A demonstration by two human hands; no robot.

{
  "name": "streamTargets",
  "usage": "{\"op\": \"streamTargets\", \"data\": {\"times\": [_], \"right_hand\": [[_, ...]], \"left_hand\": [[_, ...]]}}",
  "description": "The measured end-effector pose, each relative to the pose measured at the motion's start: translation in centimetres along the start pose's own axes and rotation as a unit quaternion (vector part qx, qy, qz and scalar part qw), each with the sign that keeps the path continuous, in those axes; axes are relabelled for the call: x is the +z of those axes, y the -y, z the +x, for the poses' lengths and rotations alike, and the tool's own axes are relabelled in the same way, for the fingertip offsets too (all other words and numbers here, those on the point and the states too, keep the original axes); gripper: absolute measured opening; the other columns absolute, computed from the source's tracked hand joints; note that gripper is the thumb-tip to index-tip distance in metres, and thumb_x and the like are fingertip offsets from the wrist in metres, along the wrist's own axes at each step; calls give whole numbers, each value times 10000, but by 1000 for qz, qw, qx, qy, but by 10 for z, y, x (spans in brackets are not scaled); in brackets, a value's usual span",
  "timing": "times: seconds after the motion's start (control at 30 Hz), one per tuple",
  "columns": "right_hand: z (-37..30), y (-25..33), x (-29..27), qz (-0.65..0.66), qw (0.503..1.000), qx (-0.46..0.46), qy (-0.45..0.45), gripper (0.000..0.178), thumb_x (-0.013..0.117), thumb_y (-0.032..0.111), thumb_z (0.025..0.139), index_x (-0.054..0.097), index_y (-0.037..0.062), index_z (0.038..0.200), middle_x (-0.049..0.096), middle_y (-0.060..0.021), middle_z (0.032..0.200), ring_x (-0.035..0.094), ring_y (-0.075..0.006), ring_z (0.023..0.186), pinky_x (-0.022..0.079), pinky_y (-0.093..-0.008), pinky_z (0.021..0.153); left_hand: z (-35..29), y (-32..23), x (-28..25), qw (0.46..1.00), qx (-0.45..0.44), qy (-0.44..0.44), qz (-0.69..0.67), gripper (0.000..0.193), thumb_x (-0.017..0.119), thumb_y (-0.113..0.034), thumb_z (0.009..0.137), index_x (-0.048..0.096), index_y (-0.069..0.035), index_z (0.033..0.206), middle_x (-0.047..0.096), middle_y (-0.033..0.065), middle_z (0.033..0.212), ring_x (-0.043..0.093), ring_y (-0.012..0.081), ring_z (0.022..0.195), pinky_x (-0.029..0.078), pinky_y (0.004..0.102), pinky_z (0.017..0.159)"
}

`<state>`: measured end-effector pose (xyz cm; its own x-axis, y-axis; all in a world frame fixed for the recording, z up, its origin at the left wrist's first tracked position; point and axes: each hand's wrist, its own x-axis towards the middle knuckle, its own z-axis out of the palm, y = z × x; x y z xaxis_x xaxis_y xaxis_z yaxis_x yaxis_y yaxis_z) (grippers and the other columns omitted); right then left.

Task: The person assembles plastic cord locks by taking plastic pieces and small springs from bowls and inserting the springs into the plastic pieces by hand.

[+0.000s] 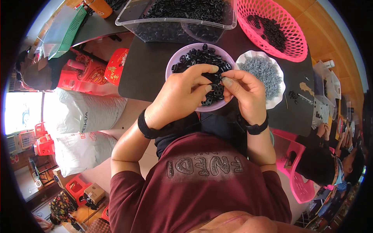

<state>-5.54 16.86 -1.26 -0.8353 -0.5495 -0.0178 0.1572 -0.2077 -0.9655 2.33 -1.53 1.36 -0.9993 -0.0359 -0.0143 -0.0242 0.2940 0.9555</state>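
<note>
My left hand (176, 93) is over a lilac bowl (169, 70) heaped with small black plastic pieces (200, 56), several showing two holes. Its thumb and index finger pinch a black plastic piece (215, 79). Close beside it, the fingertips of my right hand (248, 91) are pressed together at the edge of that piece. Whatever they grip is too small to make out. To the right, a white wavy-rimmed dish (282, 79) holds many small grey-blue translucent parts (262, 73).
A clear plastic bin (175, 23) of black pieces stands behind the bowl. At the back right is a pink mesh basket (299, 42) with more. Loose bits lie on the dark table (145, 58). White sacks (87, 110) stand at left; a pink chair (297, 174) and other people are at right.
</note>
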Motion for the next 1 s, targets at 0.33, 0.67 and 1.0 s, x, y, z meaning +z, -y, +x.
{"op": "streamTargets", "data": {"times": [0.33, 0.67, 1.0], "right_hand": [[3, 3, 2, -59, 997, 29, 37, 128, 685, 53, 877, 698, 2, 994, 649, -4, 752, 549, -45, 585, 434, -184, 527], [3, 6, 6, -121, 990, 43, 66, 113, 692, 37, 866, 700, -9, 968, 655, -2, 757, 535, -34, 635, 406, -193, 550], [-5, 7, 8, -334, 927, -149, 88, 333, 766, 5, 732, 703, 53, 1054, 627, -60, 825, 587, -133, 624, 485, -252, 585]], "left_hand": [[-6, 5, 3, 994, 78, -4, 80, 444, 538, 47, 864, 508, -38, 1299, 693, 74, 833, 667, 139, 690, 553, 259, 613], [-6, 10, 4, 992, 83, -10, 94, 418, 537, 47, 857, 525, -34, 1267, 690, 73, 816, 668, 141, 683, 549, 265, 620], [-4, 9, -2, 998, 51, 10, 45, 384, 564, 54, 856, 537, -10, 1233, 679, 64, 802, 639, 106, 669, 527, 240, 625]]}}
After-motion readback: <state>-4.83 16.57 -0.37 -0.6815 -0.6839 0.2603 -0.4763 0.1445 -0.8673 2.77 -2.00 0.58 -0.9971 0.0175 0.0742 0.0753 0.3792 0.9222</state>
